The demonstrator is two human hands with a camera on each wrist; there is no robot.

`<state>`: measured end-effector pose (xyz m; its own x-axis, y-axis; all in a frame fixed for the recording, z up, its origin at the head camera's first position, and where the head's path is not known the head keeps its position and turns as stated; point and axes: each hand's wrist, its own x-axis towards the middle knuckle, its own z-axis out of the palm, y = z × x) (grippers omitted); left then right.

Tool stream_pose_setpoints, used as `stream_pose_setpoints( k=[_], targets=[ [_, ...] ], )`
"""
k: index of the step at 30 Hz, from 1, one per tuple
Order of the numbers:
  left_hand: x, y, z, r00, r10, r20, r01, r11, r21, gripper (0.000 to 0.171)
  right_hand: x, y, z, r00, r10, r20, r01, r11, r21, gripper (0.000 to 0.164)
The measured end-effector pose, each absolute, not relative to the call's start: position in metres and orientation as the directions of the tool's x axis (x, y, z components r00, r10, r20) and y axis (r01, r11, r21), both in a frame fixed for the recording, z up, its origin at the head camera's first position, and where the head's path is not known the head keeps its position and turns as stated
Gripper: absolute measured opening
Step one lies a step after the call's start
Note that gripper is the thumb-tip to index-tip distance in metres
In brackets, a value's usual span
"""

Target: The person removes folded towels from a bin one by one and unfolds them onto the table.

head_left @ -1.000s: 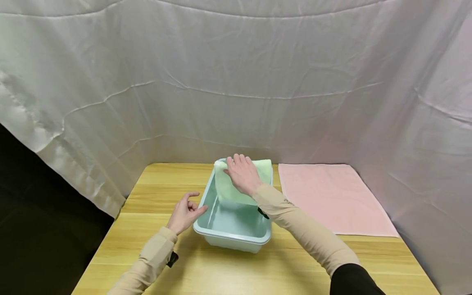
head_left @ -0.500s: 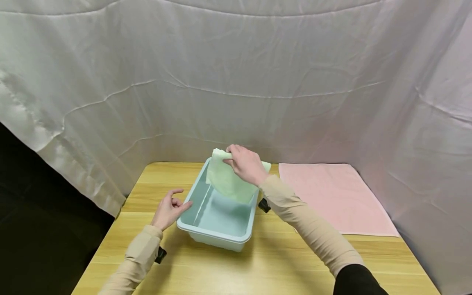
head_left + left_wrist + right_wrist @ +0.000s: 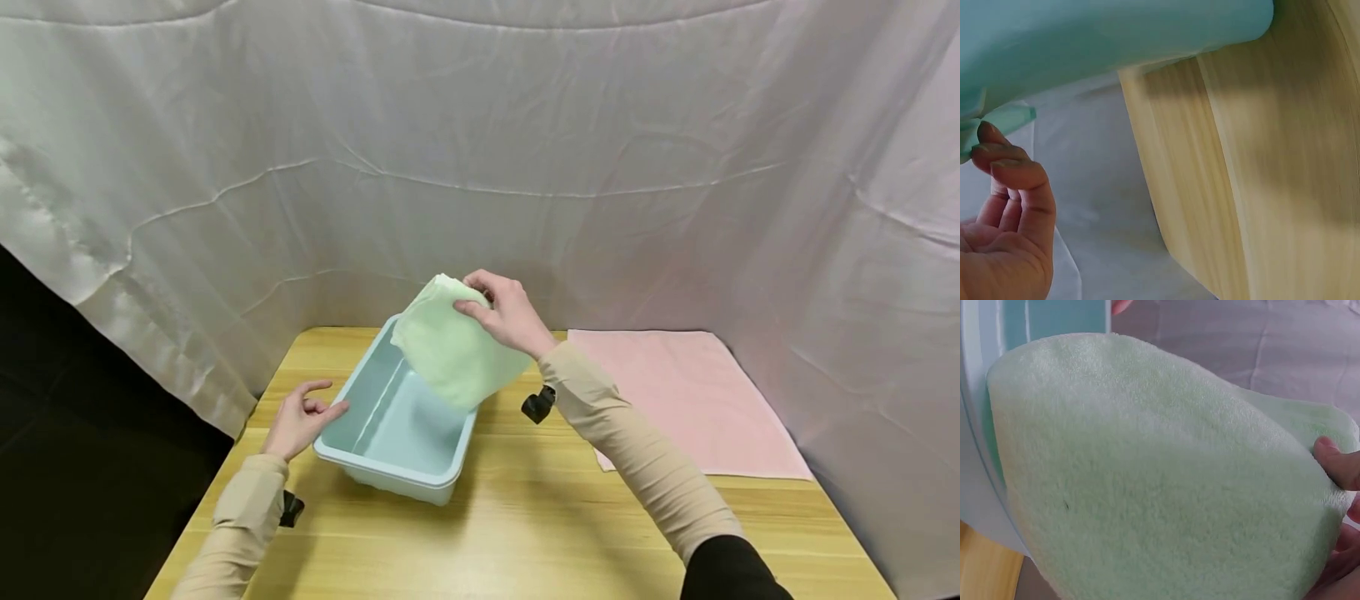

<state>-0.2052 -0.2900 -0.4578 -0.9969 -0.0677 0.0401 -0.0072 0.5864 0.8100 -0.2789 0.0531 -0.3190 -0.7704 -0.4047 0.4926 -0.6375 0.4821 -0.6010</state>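
My left hand (image 3: 298, 417) grips the left rim of a pale blue plastic basin (image 3: 401, 475), with the thumb over its edge. The left wrist view shows this hand's curled fingers (image 3: 1013, 162) by the basin's rim; the thumb is hidden there. Between thumb and fingers, my right hand (image 3: 513, 312) pinches the upper edge of a fuzzy light green towel (image 3: 457, 350). The towel looks folded and hangs at a slant over the basin's back right part. It fills most of the right wrist view, with the right thumb (image 3: 1335, 462) on its edge.
A pink towel (image 3: 697, 400) lies flat on the wooden table (image 3: 525, 533) at the right, partly behind the right forearm. Grey-white curtains (image 3: 480, 167) hang behind the table and at its sides. Black cloth (image 3: 90, 467) is at the far left.
The basin has moved left with my left hand and turned slightly. My right hand has gone from lying over the green towel at the back rim to pinching and raising it.
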Motion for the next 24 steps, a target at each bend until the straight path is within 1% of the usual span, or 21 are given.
stream_pose_setpoints(
  k=[5,9,17,24],
  targets=[
    [-0.204,-0.309,-0.457,-0.994,-0.074,0.081,0.028,0.550,0.835,0.049,-0.278,0.051,-0.311,-0.795,-0.368,0.481,-0.604,0.417,-0.679,0.017],
    [-0.203,-0.323,-0.457,-0.988,-0.091,0.126,0.055,0.553,0.831,0.041,-0.278,0.048,-0.307,-0.817,-0.354,0.454,-0.566,0.343,-0.750,0.018],
    [-0.205,-0.348,-0.460,-0.983,-0.126,0.134,0.042,0.558,0.829,0.043,-0.278,0.046,-0.311,-0.874,-0.315,0.370,-0.446,0.219,-0.868,0.024],
    [-0.207,-0.369,-0.460,-0.971,-0.179,0.159,0.017,0.612,0.791,0.045,-0.277,0.047,-0.316,-0.906,-0.283,0.314,-0.363,0.142,-0.921,0.026]
  ],
)
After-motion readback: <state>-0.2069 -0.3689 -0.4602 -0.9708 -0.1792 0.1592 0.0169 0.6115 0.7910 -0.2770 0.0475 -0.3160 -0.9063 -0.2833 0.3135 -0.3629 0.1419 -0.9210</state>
